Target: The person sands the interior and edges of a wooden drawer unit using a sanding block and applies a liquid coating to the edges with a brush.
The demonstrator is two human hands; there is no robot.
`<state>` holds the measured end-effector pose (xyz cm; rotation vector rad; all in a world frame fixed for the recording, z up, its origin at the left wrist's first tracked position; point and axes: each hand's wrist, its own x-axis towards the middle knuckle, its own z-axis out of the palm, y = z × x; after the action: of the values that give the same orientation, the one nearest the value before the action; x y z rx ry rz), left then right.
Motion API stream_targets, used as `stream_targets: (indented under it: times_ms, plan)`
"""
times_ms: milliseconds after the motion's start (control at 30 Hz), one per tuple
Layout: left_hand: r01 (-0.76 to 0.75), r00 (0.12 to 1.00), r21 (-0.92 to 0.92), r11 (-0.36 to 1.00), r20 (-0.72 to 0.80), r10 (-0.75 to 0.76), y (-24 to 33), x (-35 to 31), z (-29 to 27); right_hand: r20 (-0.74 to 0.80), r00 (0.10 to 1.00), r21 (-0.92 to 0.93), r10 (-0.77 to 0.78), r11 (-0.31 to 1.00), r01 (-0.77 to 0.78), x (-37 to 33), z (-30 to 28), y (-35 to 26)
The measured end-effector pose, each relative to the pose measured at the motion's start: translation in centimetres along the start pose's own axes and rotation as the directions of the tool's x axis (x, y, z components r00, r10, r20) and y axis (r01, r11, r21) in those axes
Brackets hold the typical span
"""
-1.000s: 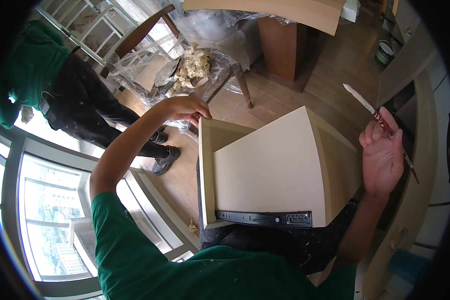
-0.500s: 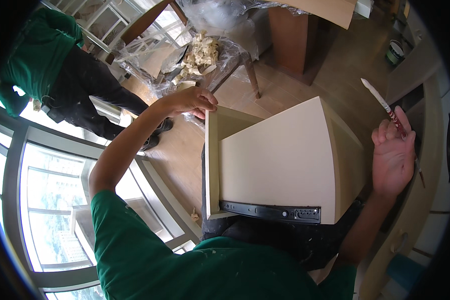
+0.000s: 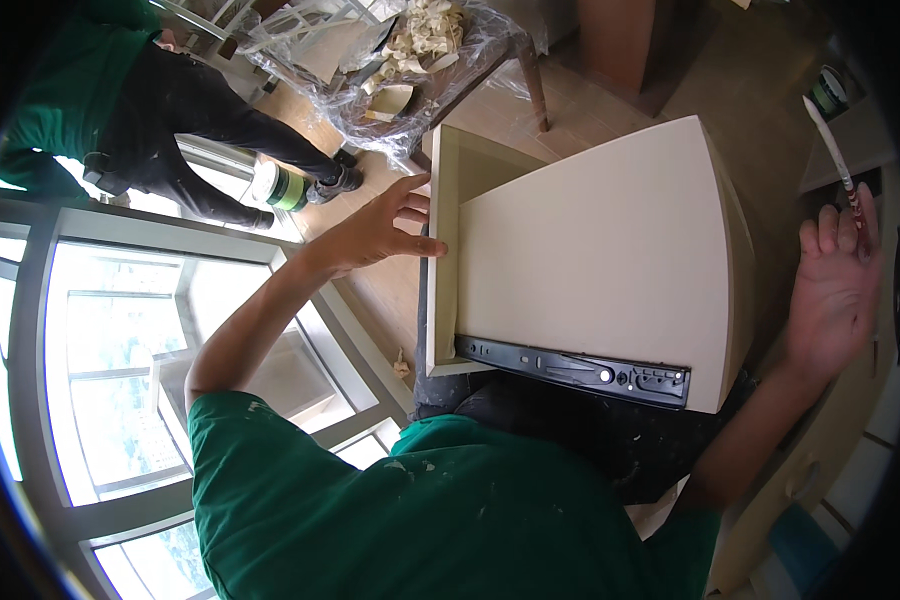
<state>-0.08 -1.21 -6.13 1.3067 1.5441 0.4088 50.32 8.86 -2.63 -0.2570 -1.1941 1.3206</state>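
A cream-coloured drawer (image 3: 590, 260) rests on its side across my lap, a black metal slide rail (image 3: 580, 370) along its near edge. My left hand (image 3: 385, 228) grips the drawer's front panel at the left, the thumb over its edge and the fingers against the outer face. Out to the right, my right hand (image 3: 838, 275) is palm up, its fingers closed round a thin paintbrush (image 3: 832, 140). The brush has a whitish tip pointing up and away and a red patterned handle, and stands apart from the drawer.
A person in a green shirt and dark trousers (image 3: 220, 95) stands at the far left beside a green-and-white bucket (image 3: 280, 186). Behind the drawer, a plastic-wrapped chair (image 3: 470, 75) carries crumpled masking scraps (image 3: 425, 35). Another bucket (image 3: 828, 92) stands far right; windows (image 3: 120, 370) line the left.
The view has shifted, so the drawer sits higher and further right. My left hand has slid down the panel's edge toward me. The brush stays in my right hand.
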Motion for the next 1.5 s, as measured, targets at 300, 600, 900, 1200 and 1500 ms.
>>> stream_targets:
  times_ms: [300, 600, 900, 1200, 1500]
  plan:
    - [-0.021, 1.000, 0.218, 0.976, -0.005, 0.022, -0.7, -5.4, 3.9, -0.054, 0.998, 0.136, 0.042, 0.990, -0.034, -0.2, -1.4, -0.5]
    - [-0.064, 0.998, 0.337, 0.939, 0.009, 0.064, -1.3, -7.4, 5.6, -0.113, 0.994, 0.070, 0.007, 0.998, 0.001, -0.1, 0.2, -0.2]
    - [-0.018, 0.982, 0.233, 0.972, -0.178, 0.061, -2.4, -2.3, 2.1, 0.088, 0.996, 0.202, 0.029, 0.978, -0.047, 0.0, -1.2, 0.1]
    - [-0.042, 0.959, 0.193, 0.980, -0.267, 0.093, -1.7, -0.9, 1.1, -0.009, 1.000, 0.131, 0.029, 0.991, -0.027, -0.3, -0.2, -0.3]
    - [-0.061, 0.979, 0.275, 0.960, -0.171, 0.112, -2.5, -3.3, 2.9, 0.062, 0.997, 0.171, 0.047, 0.984, -0.057, 0.0, -0.6, 0.1]
